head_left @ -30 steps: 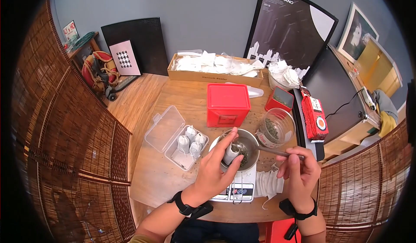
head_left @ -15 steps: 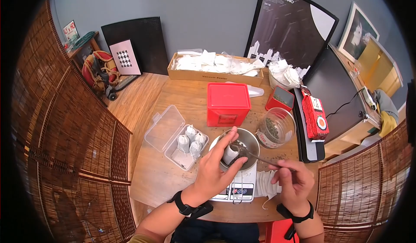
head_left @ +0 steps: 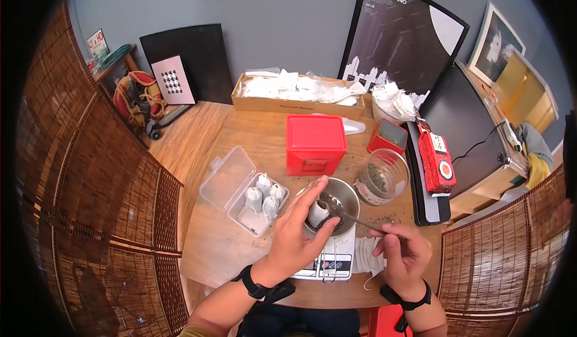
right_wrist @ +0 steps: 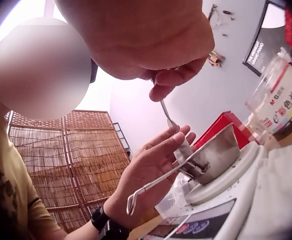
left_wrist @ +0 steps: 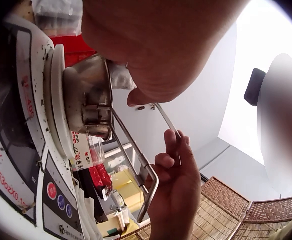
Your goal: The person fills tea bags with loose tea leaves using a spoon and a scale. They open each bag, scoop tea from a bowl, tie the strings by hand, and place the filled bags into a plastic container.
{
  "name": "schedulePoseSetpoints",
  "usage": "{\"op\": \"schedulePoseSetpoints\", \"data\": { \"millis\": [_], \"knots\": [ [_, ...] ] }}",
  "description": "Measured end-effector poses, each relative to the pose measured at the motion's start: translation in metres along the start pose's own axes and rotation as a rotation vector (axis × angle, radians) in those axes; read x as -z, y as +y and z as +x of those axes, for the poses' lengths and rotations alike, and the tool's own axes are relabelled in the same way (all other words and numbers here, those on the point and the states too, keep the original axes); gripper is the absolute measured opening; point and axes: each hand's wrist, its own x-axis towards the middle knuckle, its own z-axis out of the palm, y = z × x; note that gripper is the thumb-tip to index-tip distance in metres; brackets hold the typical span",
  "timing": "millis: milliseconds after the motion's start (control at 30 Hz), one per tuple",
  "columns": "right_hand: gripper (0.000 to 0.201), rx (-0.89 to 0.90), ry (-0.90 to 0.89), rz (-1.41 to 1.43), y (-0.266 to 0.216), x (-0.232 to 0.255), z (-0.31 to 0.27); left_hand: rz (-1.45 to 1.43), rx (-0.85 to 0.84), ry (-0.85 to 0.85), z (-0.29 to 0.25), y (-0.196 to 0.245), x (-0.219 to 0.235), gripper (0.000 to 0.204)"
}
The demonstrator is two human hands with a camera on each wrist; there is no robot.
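In my left hand (head_left: 297, 235), the grip is closed lightly on a white pouch (head_left: 318, 216), thumb to one side and fingers to the other. The pouch sits upright to slightly tilted just below that grip, inside the metal pot (head_left: 353, 203), its open mouth upward; I can't make out how full it is. My right hand (head_left: 406, 256) has its grip pinched on the handle of a thin metal utensil (head_left: 374, 226), whose far end reaches left of that grip, over the pot and near the pouch.

Loose dark leaves lie in the pot beside the pouch. The pot stands on a white scale (head_left: 344, 247), below and right of my left grip. Left of that grip, a clear hinged box (head_left: 245, 218) lies open on the bench (head_left: 210, 256), holding four filled white pouches (head_left: 254, 199). Beyond my right grip, a clear tub (head_left: 398, 186) holds green leaves, and behind it a small red tin (head_left: 384, 144) has more. A closed large red tin (head_left: 315, 135) stands beyond my left grip. Flat white pouches (head_left: 364, 256) lie just left of my right grip.
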Motion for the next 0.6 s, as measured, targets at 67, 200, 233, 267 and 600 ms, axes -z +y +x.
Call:
{"op": "schedulePoseSetpoints", "data": {
  "millis": [67,200,233,267,600],
  "knots": [
    [0.019,-0.015,-0.001,-0.002,-0.001,0.001,0.0,-0.005,-0.001,-0.006,0.0,0.001,-0.001,0.074],
    [0.017,-0.048,0.038,0.017,0.001,-0.001,-0.006,-0.003,-0.004,-0.005,0.0,0.002,0.001,0.072],
    [0.016,-0.065,0.124,0.04,0.002,-0.002,-0.007,-0.001,-0.013,-0.008,0.001,0.003,0.001,0.071],
    [0.016,-0.064,0.123,0.041,0.002,-0.002,-0.003,-0.001,-0.014,-0.007,0.001,0.003,0.0,0.071],
    [0.026,0.202,-0.302,-0.495,0.009,-0.001,0.013,-0.104,-0.034,0.003,-0.002,0.001,0.002,0.055]
  ]
}}
